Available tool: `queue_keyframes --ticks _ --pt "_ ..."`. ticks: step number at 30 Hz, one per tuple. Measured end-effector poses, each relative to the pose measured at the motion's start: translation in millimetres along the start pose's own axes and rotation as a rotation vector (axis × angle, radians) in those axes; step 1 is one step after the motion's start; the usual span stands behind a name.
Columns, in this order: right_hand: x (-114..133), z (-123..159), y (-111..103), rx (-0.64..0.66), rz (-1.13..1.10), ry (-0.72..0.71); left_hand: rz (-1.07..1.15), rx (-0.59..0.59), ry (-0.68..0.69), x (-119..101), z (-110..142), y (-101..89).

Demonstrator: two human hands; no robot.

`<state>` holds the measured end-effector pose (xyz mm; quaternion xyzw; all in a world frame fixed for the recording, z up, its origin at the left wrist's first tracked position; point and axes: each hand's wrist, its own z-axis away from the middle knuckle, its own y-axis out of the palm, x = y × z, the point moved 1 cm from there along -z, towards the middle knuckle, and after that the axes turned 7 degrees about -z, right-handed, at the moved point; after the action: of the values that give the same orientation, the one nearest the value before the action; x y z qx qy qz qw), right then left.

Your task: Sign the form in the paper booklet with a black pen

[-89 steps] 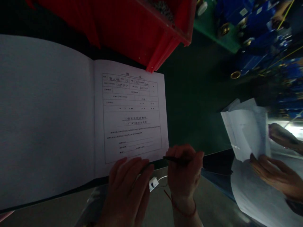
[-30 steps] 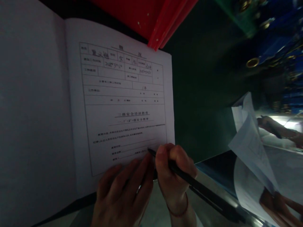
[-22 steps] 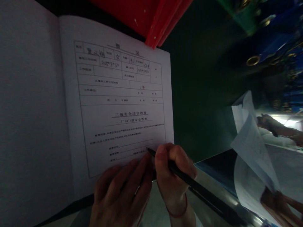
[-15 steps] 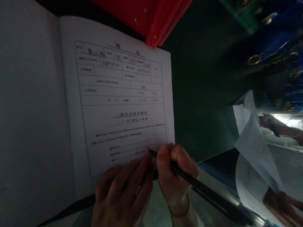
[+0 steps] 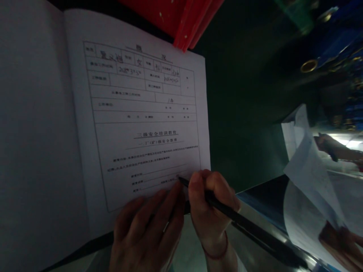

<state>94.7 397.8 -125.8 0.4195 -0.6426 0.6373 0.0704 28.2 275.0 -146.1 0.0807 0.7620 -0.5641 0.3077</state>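
Observation:
An open book of forms (image 5: 141, 124) lies on a dark green table (image 5: 244, 113); its right page is a printed form with some handwritten entries at the top. My right hand (image 5: 211, 206) grips a black pen (image 5: 235, 221) whose tip touches the lower right of the form. My left hand (image 5: 147, 230) lies flat, fingers together, pressing on the page's near edge just left of the pen. A red cord circles my right wrist.
A red plastic bin (image 5: 184, 19) stands behind the book's top corner. At the right, another person's hand (image 5: 340, 241) holds loose white sheets (image 5: 309, 177). Blue parts with brass rings (image 5: 309, 66) crowd the far right.
Three seconds ago the pen lay sideways off the page; now its tip rests on the form's lower lines. The view has drawn closer to the page. The sheets at right have been lifted and turned.

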Motion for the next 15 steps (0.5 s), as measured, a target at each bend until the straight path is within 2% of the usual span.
queue_keyframes --ticks 15 --pt "0.9 1.3 -0.4 -0.01 0.056 -0.027 -0.008 0.005 0.005 2.3 0.6 0.0"
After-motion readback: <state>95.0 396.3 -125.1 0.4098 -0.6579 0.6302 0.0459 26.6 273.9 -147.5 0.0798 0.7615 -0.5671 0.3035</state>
